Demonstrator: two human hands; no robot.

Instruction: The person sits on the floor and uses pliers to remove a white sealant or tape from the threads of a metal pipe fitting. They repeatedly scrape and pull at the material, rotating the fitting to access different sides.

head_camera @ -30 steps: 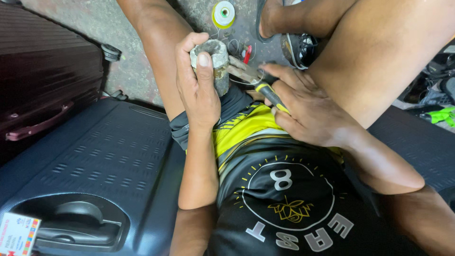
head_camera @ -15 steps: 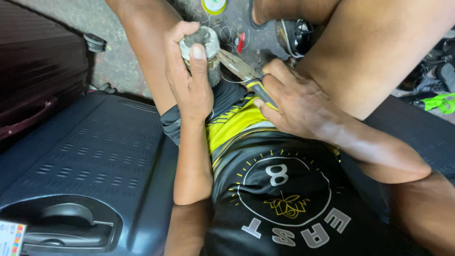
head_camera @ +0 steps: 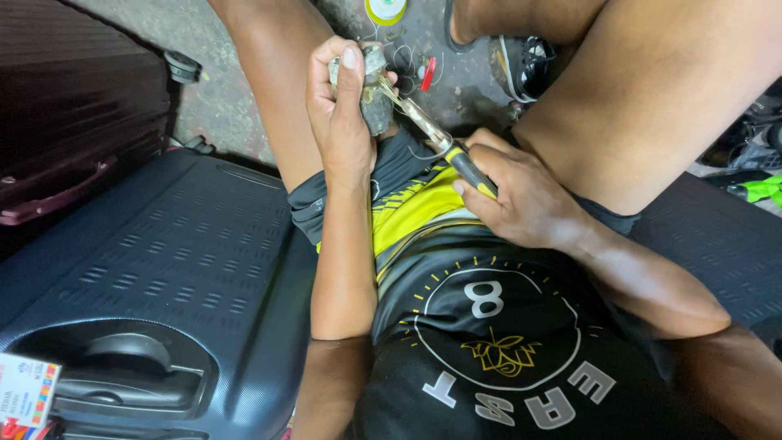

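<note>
My left hand (head_camera: 342,122) grips a small grey, worn metal part (head_camera: 375,98) held up between my knees, thumb pointing up along it. My right hand (head_camera: 521,195) holds pliers with black and yellow handles (head_camera: 468,167); their metal jaws (head_camera: 407,114) reach up and left onto the part. A thin wire loops near the jaws. Both hands work above my lap, over a black and yellow shirt.
A dark blue hard-shell suitcase (head_camera: 138,285) lies at the left with a recessed handle and a paper tag (head_camera: 28,391). A maroon suitcase (head_camera: 65,106) stands behind it. On the concrete floor ahead lie a tape roll (head_camera: 385,10), a small red piece (head_camera: 428,73) and a sandal (head_camera: 525,61).
The view has shifted slightly; my left hand with the part has stayed raised while the pliers remain on it. The right hand sits a little lower and nearer my body.
</note>
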